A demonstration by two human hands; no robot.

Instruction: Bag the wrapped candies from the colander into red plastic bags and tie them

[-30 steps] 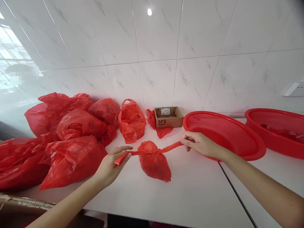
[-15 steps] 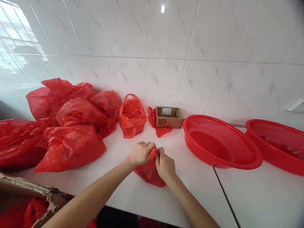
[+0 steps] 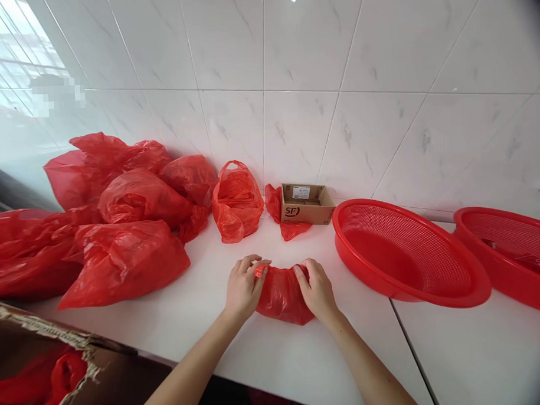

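Note:
A small red plastic bag point(image 3: 283, 299) rests on the white table, its gathered top edge stretched between my two hands. My left hand point(image 3: 245, 288) pinches the bag's upper left corner between thumb and fingers. At the upper right, my right hand point(image 3: 316, 289) grips the other end of the same edge, thumb on the near side. The bag looks filled and rounded below. What is inside cannot be made out through the plastic.
Several full red bags point(image 3: 134, 260) are heaped at the left. An open red bag point(image 3: 237, 203) and a small cardboard box point(image 3: 307, 212) stand by the tiled wall. Two red baskets point(image 3: 406, 295) are at the right. A torn carton point(image 3: 112, 379) sits at the lower left.
My hands have moved apart from the bag's twisted top. The top edge now spreads sideways between them. The view has shifted slightly.

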